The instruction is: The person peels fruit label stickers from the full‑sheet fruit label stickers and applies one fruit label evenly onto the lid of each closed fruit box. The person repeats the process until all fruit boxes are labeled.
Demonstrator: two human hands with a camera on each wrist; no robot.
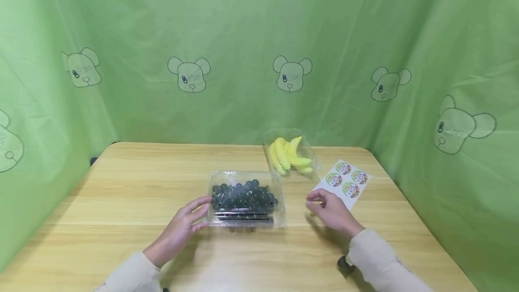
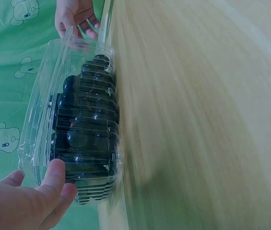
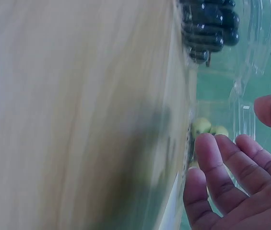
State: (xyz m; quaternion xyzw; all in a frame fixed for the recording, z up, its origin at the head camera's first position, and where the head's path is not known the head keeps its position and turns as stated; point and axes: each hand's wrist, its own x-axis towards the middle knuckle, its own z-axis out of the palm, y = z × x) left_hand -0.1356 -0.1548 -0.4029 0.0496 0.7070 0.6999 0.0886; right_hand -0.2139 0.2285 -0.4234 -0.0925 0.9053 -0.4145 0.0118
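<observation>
Head view shows the grape box (image 1: 243,216) lying lengthwise left to right.

Container (image 1: 243,223) — glossy, clear plastic

Dark, near-black grapes (image 1: 245,196); clear box (image 1: 219,176); yellow bananas (image 1: 282,153); white sheet (image 1: 347,179) — round green, white and red stickers (image 1: 351,189); pale wood-grained table (image 1: 162,166); cream sleeves (image 1: 375,258); green curtain (image 1: 239,21) — outlined bear heads (image 1: 189,75).

Bright head view, soft shadows on table (image 1: 142,193), glints on plastic box (image 1: 243,223), dimmer wrist views
</observation>
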